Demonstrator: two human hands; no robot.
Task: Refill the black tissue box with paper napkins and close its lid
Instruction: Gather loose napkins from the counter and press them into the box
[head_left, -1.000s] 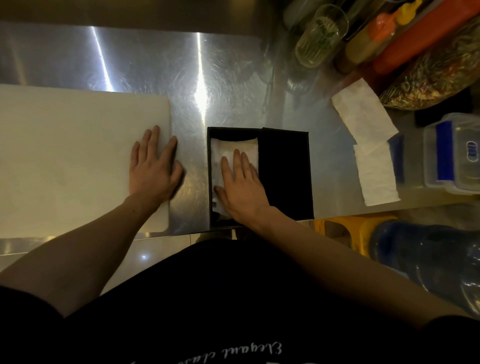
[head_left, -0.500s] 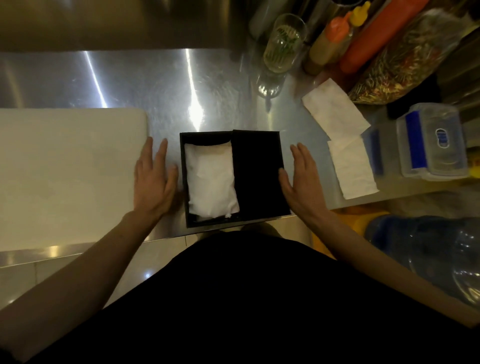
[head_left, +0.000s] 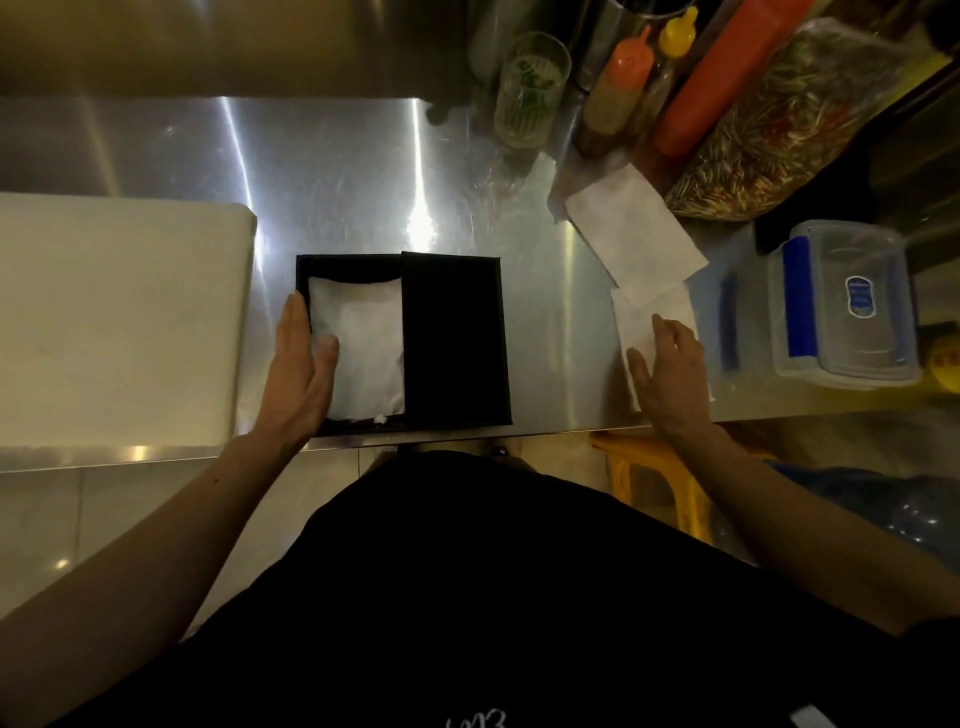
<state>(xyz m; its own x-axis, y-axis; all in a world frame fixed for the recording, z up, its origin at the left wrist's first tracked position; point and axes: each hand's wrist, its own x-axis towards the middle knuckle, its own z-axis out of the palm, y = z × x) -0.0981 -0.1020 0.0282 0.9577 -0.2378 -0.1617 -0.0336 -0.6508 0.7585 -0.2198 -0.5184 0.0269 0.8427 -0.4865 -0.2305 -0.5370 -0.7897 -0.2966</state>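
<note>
The black tissue box (head_left: 343, 264) sits at the front edge of the steel counter, its left half uncovered and filled with white napkins (head_left: 363, 343). Its black lid (head_left: 454, 338) covers the right half. My left hand (head_left: 298, 371) lies flat along the box's left wall, thumb resting on the napkins. Over to the right, my right hand (head_left: 670, 369) lies open on a loose white napkin (head_left: 641, 322). A second loose napkin (head_left: 631, 234) lies just behind it.
A white cutting board (head_left: 119, 322) fills the counter's left side. At the back right stand a glass (head_left: 530, 88), sauce bottles (head_left: 623, 78) and a bag of dried food (head_left: 779, 119). A clear lidded container (head_left: 847, 306) sits at the right edge. A yellow stool (head_left: 660, 478) stands below.
My right hand left the box's right side and moved right onto the loose napkin. My left hand shifted from beside the box onto its left wall, thumb on the napkins.
</note>
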